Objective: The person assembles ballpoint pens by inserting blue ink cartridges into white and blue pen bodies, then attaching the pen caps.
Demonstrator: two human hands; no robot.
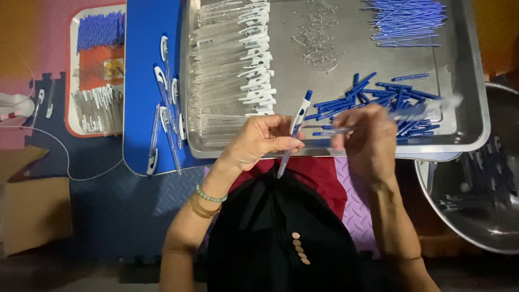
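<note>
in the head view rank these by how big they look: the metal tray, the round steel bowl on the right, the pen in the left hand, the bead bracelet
1. metal tray
2. round steel bowl, partly cut off by the frame
3. pen in the left hand
4. bead bracelet; nearer the camera, yet looks smallest

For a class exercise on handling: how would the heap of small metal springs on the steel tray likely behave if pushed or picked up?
The small metal springs look thin and tiny, so probably very light. They lie tangled, so a pinch may lift several at once. On the smooth steel tray a push would likely scatter or roll them.
</note>
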